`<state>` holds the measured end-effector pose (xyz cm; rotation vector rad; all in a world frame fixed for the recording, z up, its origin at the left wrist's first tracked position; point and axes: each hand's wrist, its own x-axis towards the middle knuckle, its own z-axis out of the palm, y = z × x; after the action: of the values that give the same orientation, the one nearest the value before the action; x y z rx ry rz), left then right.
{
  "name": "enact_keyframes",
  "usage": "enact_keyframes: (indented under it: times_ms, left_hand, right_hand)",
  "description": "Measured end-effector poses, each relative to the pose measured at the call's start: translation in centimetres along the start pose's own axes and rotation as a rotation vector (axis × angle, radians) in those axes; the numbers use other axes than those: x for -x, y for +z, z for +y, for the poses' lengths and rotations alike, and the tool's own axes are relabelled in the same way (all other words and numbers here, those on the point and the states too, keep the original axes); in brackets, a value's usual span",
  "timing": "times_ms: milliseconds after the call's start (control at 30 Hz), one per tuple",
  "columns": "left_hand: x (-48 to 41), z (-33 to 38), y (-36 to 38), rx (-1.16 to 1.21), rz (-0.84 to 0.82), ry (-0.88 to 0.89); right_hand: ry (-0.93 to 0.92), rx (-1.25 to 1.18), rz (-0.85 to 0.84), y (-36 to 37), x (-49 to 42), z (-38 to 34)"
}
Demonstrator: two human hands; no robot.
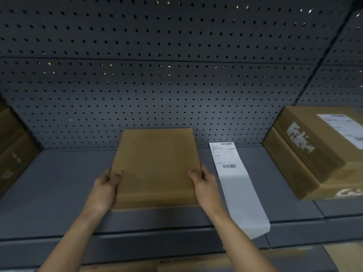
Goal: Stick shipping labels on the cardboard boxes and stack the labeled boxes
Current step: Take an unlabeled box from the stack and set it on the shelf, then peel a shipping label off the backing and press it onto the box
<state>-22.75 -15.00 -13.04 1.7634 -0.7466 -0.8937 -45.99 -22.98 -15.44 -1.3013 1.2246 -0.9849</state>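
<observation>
Cardboard box point(157, 165), frame centre, long axis up-frame; my left grip point(104, 186) and right grip point(204, 183) clasp its side edges. Shipping label point(225, 157) lies just right, beside the right grip.

Matt brown cardboard box point(157, 163); white paper label point(233, 183); grey perforated metal pegboard point(157, 75).

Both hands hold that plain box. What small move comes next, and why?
Probably the right hand lets go and reaches for the label strip lying beside the box: its top is bare, while the stacked box at right already has one.
</observation>
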Motion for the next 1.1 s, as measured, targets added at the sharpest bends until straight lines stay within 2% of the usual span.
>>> enact_keyframes:
  times_ms: [133,233,367,467,533,633,733,867,1000,1100]
  left_hand:
    - [-0.1,0.2,0.0,0.009,0.003,-0.011]
    - [0.5,0.5,-0.1,-0.092,0.018,0.034]
    - [1.8,1.3,-0.2,-0.369,0.191,0.260]
    - [2.5,2.7,0.2,-0.398,0.238,0.463]
    - [2.6,3.3,1.4,-0.383,0.189,0.563]
    - [2.9,3.9,4.1,-0.369,0.077,0.565]
    - [3.6,4.2,7.3,-0.327,-0.010,0.600]
    - [4.7,5.0,11.8,-0.314,-0.062,0.677]
    - [5.7,5.3,16.7,-0.332,-0.101,0.679]
    - [6.4,5.4,19.7,-0.385,-0.129,0.727]
  right_hand:
    - [0.030,0.003,0.019,0.0,-0.1,-0.3]
    - [0.063,0.020,0.006,-0.3,-0.1,-0.8]
    - [0.080,-0.017,0.088,-1.8,0.2,-1.4]
    - [0.021,0.069,0.193,-4.2,0.5,-1.3]
    - [0.009,0.154,0.271,-6.1,0.6,-0.8]
    - [0.009,0.357,0.323,-9.0,1.0,-0.2]
    - [-0.011,0.560,0.291,-11.9,0.9,0.6]
    - [-0.002,0.708,0.256,-15.1,-0.5,2.0]
    - [0.032,0.847,0.225,-17.1,-1.7,2.6]
    - [-0.044,0.935,0.160,-18.1,-2.8,3.6]
